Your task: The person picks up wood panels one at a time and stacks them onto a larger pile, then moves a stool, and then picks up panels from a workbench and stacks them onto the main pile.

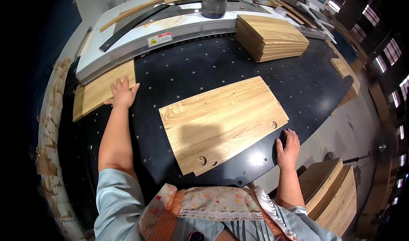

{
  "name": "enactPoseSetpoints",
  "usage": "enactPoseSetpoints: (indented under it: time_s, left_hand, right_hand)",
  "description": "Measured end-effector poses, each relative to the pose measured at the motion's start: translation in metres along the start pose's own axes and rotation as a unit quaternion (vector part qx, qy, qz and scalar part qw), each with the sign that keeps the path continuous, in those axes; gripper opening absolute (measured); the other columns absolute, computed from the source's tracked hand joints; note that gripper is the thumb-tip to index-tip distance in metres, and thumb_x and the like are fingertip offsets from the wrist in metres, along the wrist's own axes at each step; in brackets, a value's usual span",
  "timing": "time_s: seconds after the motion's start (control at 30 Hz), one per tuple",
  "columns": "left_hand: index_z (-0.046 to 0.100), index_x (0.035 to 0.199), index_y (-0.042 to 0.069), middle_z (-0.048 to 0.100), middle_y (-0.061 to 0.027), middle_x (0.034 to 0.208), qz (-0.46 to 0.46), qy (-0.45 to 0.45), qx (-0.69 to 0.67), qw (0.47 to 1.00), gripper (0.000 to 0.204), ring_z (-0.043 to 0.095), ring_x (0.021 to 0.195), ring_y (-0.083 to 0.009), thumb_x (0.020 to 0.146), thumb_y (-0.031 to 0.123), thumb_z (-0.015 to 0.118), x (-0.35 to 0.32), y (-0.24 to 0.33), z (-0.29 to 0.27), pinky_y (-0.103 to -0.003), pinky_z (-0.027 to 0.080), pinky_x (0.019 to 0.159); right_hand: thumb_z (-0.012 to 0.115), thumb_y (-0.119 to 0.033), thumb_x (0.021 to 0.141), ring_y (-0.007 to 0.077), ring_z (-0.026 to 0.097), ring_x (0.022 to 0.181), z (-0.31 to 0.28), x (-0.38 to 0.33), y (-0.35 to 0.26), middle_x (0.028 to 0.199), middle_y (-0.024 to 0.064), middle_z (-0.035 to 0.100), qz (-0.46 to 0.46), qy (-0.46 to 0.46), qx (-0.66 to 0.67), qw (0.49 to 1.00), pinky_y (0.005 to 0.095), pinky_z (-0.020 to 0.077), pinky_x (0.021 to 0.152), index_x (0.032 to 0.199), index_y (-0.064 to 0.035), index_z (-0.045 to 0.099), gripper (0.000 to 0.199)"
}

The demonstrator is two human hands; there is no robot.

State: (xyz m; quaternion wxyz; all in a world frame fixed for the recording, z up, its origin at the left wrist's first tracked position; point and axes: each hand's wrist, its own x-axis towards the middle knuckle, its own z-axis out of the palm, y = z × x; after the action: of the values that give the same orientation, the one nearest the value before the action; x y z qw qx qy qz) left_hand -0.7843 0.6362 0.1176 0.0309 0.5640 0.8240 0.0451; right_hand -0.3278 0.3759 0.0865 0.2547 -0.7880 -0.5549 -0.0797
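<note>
My left hand lies with its fingers spread on a wood-grain panel at the left, part of which is tucked under the front edge of the white machine. In the middle of the black table a second wood-grain panel rests at an angle. It has round holes near its two near corners and a notch at the near left corner. Just off that panel's right corner, my right hand rests at the table's edge, holding nothing, thumb apart from the fingers.
A stack of several wood-grain panels stands at the back right. Behind the table runs a white machine bed with a clear water container and a dark bar on it. More boards stand below the table at the right.
</note>
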Motion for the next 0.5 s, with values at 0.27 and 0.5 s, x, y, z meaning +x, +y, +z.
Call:
enactPoseSetpoints:
  time_s: [0.27,0.5]
  left_hand:
    - [0.025,0.135,0.028,0.013,-0.0054,0.144,0.01,0.016,0.019,1.0,0.065,0.009,0.132,-0.033,0.081,0.061,0.04,0.014,-0.007,0.017,-0.076,0.012,0.085]
    - [0.023,0.136,0.03,0.013,-0.0063,0.144,0.013,0.027,0.031,0.999,0.069,0.01,0.132,-0.0335,0.079,0.063,0.04,0.027,-0.013,0.029,-0.077,0.011,0.084]
  right_hand:
    - [0.058,-0.025,0.075,0.0285,0.037,0.119,-0.001,0.001,-0.001,0.122,0.0101,0.046,0.023,-0.013,-0.001,1.0,0.045,0.0246,0.1,0.112,-0.0085,0.05,0.041]
    - [0.059,-0.025,0.074,0.0286,0.037,0.119,-0.003,0.001,-0.004,0.12,0.0099,0.047,0.043,-0.004,0.005,0.999,0.0458,0.0235,0.101,0.111,-0.0083,0.05,0.041]
